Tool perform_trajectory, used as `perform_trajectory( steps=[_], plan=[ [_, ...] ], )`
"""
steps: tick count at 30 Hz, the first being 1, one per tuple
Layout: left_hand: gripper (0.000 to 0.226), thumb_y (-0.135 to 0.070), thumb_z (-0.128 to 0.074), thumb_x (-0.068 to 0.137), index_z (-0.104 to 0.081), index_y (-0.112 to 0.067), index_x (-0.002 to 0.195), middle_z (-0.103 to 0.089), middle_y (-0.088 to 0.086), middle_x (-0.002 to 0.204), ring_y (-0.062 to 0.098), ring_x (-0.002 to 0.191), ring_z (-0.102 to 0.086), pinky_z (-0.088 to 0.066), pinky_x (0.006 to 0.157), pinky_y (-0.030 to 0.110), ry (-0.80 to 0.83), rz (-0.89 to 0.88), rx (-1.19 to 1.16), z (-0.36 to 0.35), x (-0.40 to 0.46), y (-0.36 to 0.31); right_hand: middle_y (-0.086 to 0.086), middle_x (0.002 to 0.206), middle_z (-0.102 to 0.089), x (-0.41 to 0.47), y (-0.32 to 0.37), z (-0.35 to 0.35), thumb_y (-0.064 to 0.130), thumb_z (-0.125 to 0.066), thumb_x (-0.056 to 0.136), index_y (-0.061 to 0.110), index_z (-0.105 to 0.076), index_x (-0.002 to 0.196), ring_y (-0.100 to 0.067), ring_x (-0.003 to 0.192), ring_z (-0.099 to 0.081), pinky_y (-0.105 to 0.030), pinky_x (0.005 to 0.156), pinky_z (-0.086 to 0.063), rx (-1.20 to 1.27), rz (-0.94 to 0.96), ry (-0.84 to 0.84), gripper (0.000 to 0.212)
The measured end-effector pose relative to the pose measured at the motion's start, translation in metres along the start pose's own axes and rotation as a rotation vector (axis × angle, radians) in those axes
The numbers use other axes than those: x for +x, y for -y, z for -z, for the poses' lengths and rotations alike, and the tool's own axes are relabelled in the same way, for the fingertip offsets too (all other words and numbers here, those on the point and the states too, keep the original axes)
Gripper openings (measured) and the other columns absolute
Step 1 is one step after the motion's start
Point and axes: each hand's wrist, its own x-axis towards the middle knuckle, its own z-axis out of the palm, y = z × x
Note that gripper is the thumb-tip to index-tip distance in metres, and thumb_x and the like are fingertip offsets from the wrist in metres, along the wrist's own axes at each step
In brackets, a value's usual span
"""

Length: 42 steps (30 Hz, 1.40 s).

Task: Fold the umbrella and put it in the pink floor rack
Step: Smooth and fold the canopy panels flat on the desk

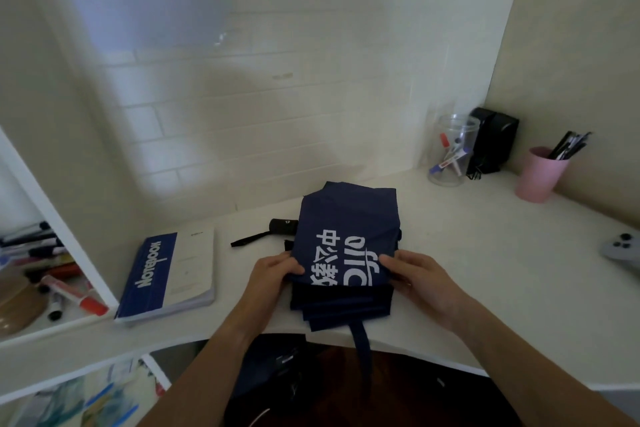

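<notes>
Spreading across the lower half of the frame, the white worktop [467, 253] carries one navy umbrella [346, 229] at centre, its canopy flattened in pleats, so the folding step looks underway. The left hand [277, 270] and right hand [415, 270] have fingers clamped on a printed panel. Next likely comes rolling the pleats and wrapping the one dangling strap [362, 343]; no pink rack shows, only one notebook [169, 277] and one pink cup [540, 173].

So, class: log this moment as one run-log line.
stage: folding | both hands pinching umbrella canopy flat on desk | strap hanging loose | pink rack: unseen
</notes>
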Motion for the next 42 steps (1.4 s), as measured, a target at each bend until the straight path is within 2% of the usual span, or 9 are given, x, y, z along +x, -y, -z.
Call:
perform_trajectory(
  steps=[7,10,15,18,25,30,33,38,42],
  plan=[
    [0.024,-0.025,-0.068,0.096,-0.082,-0.007,0.086,-0.081,0.003,0.088,0.013,0.085,-0.076,-0.056,0.078,0.020,-0.105,-0.018,0.191,0.000,-0.012,-0.001,-0.006,0.108,-0.078,-0.008,-0.003,-0.008,0.034,-0.070,0.090,-0.002,-0.071,0.105,-0.023,0.106,-0.072,-0.040,0.102,-0.052,-0.250,0.065,-0.022,0.038],
    [0.032,-0.023,-0.068,0.097,-0.079,-0.011,0.070,-0.080,-0.003,0.080,0.006,0.075,-0.074,-0.052,0.068,0.014,-0.107,-0.096,0.421,0.006,-0.012,0.003,-0.006,0.104,-0.079,-0.007,-0.004,-0.007,0.033,-0.074,0.087,0.000,-0.075,0.100,-0.022,0.103,-0.073,-0.041,0.102,-0.053,-0.303,0.061,-0.050,0.036],
    [0.043,-0.024,-0.069,0.096,-0.069,0.002,0.062,-0.072,-0.023,0.107,-0.018,0.096,-0.063,-0.048,0.083,0.010,-0.051,-0.220,0.833,0.028,-0.009,0.017,-0.005,0.066,-0.065,-0.010,-0.008,-0.007,0.031,-0.080,0.081,0.003,-0.059,0.064,-0.014,0.069,-0.062,-0.027,0.069,-0.047,-0.431,0.121,-0.178,0.039],
    [0.046,-0.027,-0.068,0.096,-0.065,-0.001,0.059,-0.063,-0.031,0.111,-0.030,0.102,-0.048,-0.041,0.086,0.005,0.002,-0.320,0.975,0.026,-0.016,0.019,-0.003,0.067,-0.069,-0.015,-0.008,-0.007,0.031,-0.078,0.083,0.008,-0.063,0.064,-0.011,0.069,-0.065,-0.024,0.069,-0.048,-0.465,0.143,-0.201,0.034],
    [0.037,-0.031,-0.072,0.092,-0.066,-0.013,0.060,-0.057,-0.021,0.134,-0.004,0.129,-0.044,-0.042,0.105,0.027,0.043,-0.331,1.045,0.020,-0.019,0.023,-0.002,0.079,-0.077,-0.024,-0.003,-0.009,0.031,-0.082,0.080,0.013,-0.066,0.090,-0.004,0.068,-0.068,-0.013,0.063,-0.044,-0.401,0.130,-0.389,0.026],
    [0.035,-0.030,-0.073,0.091,-0.063,-0.021,0.058,-0.062,-0.008,0.137,0.008,0.124,-0.057,-0.043,0.105,0.027,-0.036,-0.239,0.962,0.016,-0.017,0.017,-0.008,0.090,-0.074,-0.015,0.004,-0.013,0.020,-0.083,0.080,0.013,-0.068,0.105,-0.014,0.065,-0.059,-0.027,0.060,-0.046,-0.215,0.002,-0.456,0.029],
    [0.040,-0.025,-0.071,0.093,-0.057,-0.010,0.058,-0.067,-0.015,0.125,0.000,0.104,-0.064,-0.045,0.084,0.011,-0.066,-0.225,0.906,0.017,-0.017,0.015,-0.011,0.088,-0.074,-0.019,-0.001,-0.009,0.009,-0.076,0.085,0.015,-0.062,0.099,-0.017,0.067,-0.061,-0.027,0.059,-0.047,-0.357,0.003,-0.402,0.020],
    [0.039,-0.024,-0.072,0.091,-0.058,-0.021,0.055,-0.061,-0.005,0.141,0.012,0.126,-0.057,-0.044,0.107,0.037,-0.008,-0.257,0.926,0.020,-0.019,0.018,0.001,0.092,-0.070,-0.022,-0.010,-0.001,0.006,-0.065,0.090,0.034,-0.068,0.105,-0.015,0.080,-0.065,-0.022,0.069,-0.046,-0.834,0.112,-0.253,0.032],
    [0.038,-0.024,-0.074,0.090,-0.058,-0.026,0.056,-0.057,-0.004,0.146,0.012,0.133,-0.052,-0.041,0.111,0.040,0.034,-0.283,0.954,0.023,-0.019,0.020,0.008,0.098,-0.069,-0.020,-0.010,-0.009,0.012,-0.059,0.094,0.029,-0.074,0.111,-0.001,0.087,-0.060,-0.011,0.070,-0.042,-0.859,0.094,-0.272,0.029]
  ],
)
